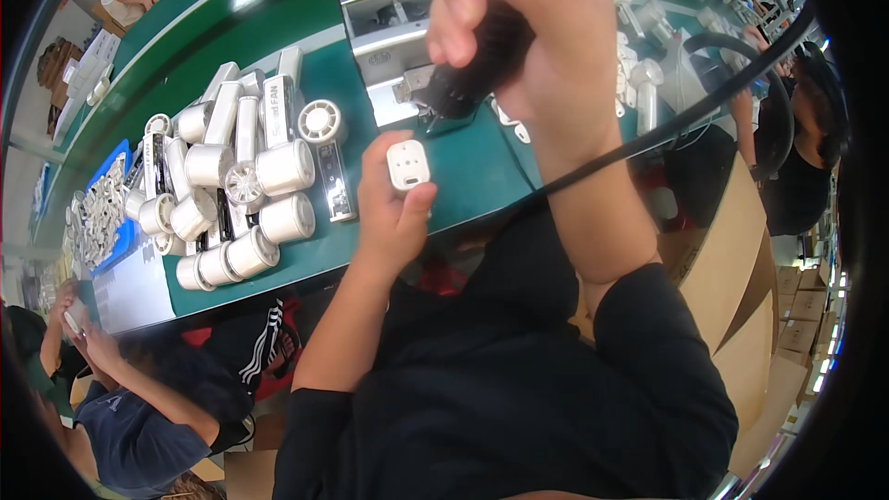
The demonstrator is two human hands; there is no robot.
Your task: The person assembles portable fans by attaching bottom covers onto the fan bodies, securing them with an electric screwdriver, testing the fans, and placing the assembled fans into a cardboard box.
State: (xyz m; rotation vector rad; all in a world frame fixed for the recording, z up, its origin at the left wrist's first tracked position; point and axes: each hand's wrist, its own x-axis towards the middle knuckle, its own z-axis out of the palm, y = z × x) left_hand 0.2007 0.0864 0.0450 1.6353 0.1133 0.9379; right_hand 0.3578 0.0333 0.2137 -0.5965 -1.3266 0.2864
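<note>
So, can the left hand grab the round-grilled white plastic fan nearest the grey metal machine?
Probably not: the left hand holds a rounded white plastic piece, though the way to the fan looks free.

Head-worn fisheye, facing down, close above hands [387, 218].

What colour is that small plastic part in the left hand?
White: the small plastic part shows best in the head view.

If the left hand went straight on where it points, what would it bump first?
Probably the silver machine just beyond the white piece in the left hand, though the dark tool is close by and depth is unclear.
</note>
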